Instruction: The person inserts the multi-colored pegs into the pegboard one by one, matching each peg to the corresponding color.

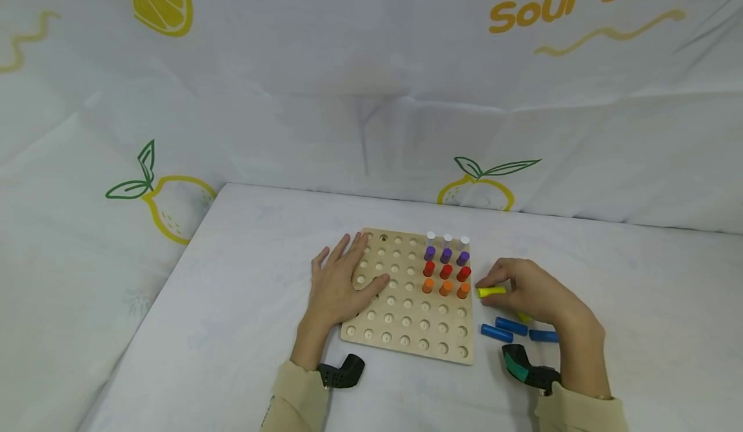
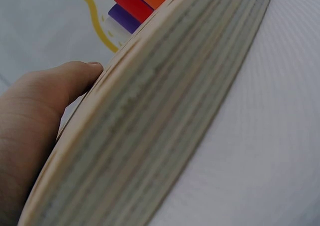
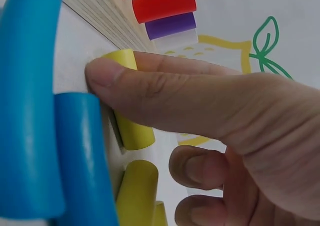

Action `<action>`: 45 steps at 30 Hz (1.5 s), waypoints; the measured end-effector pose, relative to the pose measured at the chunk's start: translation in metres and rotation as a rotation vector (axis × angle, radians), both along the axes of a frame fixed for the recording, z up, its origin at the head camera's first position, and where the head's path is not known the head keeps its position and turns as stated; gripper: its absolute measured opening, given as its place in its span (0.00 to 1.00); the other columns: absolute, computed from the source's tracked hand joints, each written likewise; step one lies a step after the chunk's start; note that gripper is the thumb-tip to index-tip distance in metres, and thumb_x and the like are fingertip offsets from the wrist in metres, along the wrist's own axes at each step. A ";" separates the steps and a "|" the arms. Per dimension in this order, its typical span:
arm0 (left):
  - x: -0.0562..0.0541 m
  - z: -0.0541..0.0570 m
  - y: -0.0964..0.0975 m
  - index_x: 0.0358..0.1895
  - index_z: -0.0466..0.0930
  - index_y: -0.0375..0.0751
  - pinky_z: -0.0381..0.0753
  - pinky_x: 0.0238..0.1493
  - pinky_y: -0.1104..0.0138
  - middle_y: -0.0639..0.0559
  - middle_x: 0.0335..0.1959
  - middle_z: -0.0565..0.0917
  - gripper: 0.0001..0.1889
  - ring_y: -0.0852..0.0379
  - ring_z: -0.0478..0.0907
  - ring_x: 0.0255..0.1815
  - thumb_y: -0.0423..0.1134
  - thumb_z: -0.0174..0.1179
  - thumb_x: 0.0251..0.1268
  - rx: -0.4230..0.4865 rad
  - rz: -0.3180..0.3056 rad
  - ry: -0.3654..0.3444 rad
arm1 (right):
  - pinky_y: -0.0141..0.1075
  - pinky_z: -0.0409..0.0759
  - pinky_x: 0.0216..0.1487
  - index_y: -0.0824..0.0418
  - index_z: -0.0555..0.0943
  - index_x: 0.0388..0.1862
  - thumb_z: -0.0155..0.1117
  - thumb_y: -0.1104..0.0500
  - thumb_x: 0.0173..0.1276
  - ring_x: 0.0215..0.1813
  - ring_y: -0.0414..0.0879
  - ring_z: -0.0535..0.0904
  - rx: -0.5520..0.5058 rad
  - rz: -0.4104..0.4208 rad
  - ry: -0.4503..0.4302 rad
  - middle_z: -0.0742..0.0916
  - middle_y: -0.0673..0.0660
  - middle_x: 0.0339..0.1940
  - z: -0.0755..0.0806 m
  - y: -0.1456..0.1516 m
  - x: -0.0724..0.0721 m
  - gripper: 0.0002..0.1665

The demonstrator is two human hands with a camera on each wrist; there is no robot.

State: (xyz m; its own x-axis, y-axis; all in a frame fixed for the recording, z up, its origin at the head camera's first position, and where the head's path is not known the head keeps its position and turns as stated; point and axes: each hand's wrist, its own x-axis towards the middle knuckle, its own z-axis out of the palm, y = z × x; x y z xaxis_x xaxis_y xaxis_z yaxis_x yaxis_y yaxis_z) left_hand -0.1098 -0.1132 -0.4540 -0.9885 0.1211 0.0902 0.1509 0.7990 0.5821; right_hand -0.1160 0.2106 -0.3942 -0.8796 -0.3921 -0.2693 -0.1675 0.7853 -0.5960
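A square wooden pegboard (image 1: 400, 321) with rows of round holes lies on the white table. At its far right stand upright pegs in rows of three: white, purple (image 1: 446, 256), red (image 1: 445, 271) and orange (image 1: 445, 288). My left hand (image 1: 342, 290) rests with spread fingers on the board's left side, thumb over its face. Right of the board, my right hand (image 1: 531, 290) pinches a yellow peg (image 3: 135, 131) between thumb and forefinger. In the right wrist view another yellow peg (image 3: 137, 193) lies below it, with part of a further one behind.
Three blue pegs (image 1: 496, 333) lie on the table near the board's lower right corner. A white cloth with lemon prints (image 1: 476, 190) hangs behind the table (image 1: 249, 277). Black wrist devices (image 1: 342, 371) sit on both wrists.
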 end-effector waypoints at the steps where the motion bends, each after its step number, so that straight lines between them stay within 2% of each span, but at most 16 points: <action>1: 0.000 0.000 0.000 0.79 0.63 0.53 0.45 0.80 0.42 0.54 0.79 0.67 0.44 0.49 0.56 0.84 0.67 0.59 0.61 0.002 -0.001 0.003 | 0.34 0.77 0.42 0.57 0.92 0.43 0.78 0.60 0.60 0.45 0.45 0.78 0.002 0.002 0.005 0.89 0.50 0.40 0.000 0.000 0.000 0.11; 6: 0.000 0.001 0.001 0.77 0.68 0.58 0.47 0.80 0.41 0.53 0.78 0.69 0.40 0.48 0.57 0.84 0.67 0.58 0.62 -0.009 -0.004 0.011 | 0.33 0.77 0.39 0.55 0.92 0.44 0.77 0.58 0.61 0.42 0.43 0.77 -0.004 0.026 0.041 0.90 0.49 0.40 0.002 -0.001 0.000 0.11; 13: 0.000 0.001 0.001 0.75 0.70 0.53 0.46 0.81 0.42 0.50 0.79 0.69 0.40 0.49 0.57 0.84 0.66 0.59 0.61 0.007 0.011 0.002 | 0.30 0.73 0.31 0.52 0.91 0.45 0.77 0.55 0.62 0.37 0.43 0.73 -0.029 0.012 0.058 0.90 0.47 0.40 0.006 -0.004 0.002 0.12; 20: 0.001 0.003 0.001 0.62 0.76 0.48 0.46 0.81 0.43 0.49 0.79 0.68 0.32 0.49 0.58 0.84 0.65 0.60 0.61 0.042 0.023 0.007 | 0.30 0.72 0.30 0.53 0.91 0.45 0.77 0.54 0.62 0.35 0.43 0.72 -0.041 0.001 0.041 0.90 0.48 0.41 0.008 -0.005 0.003 0.12; 26: 0.001 0.002 0.000 0.65 0.76 0.51 0.46 0.82 0.44 0.50 0.80 0.67 0.32 0.50 0.57 0.84 0.65 0.59 0.62 0.035 0.032 -0.008 | 0.29 0.71 0.27 0.56 0.91 0.45 0.77 0.55 0.61 0.29 0.39 0.71 -0.080 0.029 0.072 0.91 0.50 0.40 0.010 -0.004 0.002 0.13; 31: 0.000 -0.001 0.001 0.61 0.78 0.52 0.49 0.81 0.43 0.49 0.78 0.70 0.29 0.50 0.59 0.83 0.64 0.59 0.63 0.049 0.049 0.020 | 0.28 0.71 0.26 0.58 0.91 0.43 0.78 0.57 0.60 0.27 0.36 0.72 -0.156 0.056 0.098 0.91 0.51 0.39 0.014 -0.004 0.003 0.12; 37: 0.000 0.000 0.002 0.56 0.81 0.52 0.53 0.80 0.42 0.48 0.75 0.74 0.24 0.48 0.62 0.82 0.62 0.60 0.63 0.056 0.070 0.066 | 0.29 0.73 0.26 0.56 0.92 0.42 0.78 0.57 0.60 0.27 0.36 0.74 -0.207 0.033 0.098 0.92 0.51 0.40 0.019 -0.003 0.007 0.11; 45: 0.000 0.001 0.004 0.57 0.84 0.53 0.57 0.78 0.40 0.48 0.73 0.76 0.22 0.45 0.63 0.81 0.59 0.60 0.66 0.063 0.096 0.090 | 0.29 0.73 0.23 0.55 0.91 0.39 0.79 0.60 0.59 0.26 0.35 0.74 -0.243 0.037 0.212 0.90 0.47 0.33 0.019 -0.004 0.009 0.08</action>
State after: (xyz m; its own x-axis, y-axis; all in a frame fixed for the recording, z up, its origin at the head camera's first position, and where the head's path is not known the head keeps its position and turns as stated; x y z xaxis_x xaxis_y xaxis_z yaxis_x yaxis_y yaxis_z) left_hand -0.1100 -0.1093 -0.4526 -0.9828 0.0175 0.1838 0.1296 0.7747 0.6190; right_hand -0.1069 0.2066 -0.3748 -0.8900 -0.4554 0.0236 -0.3336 0.6150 -0.7145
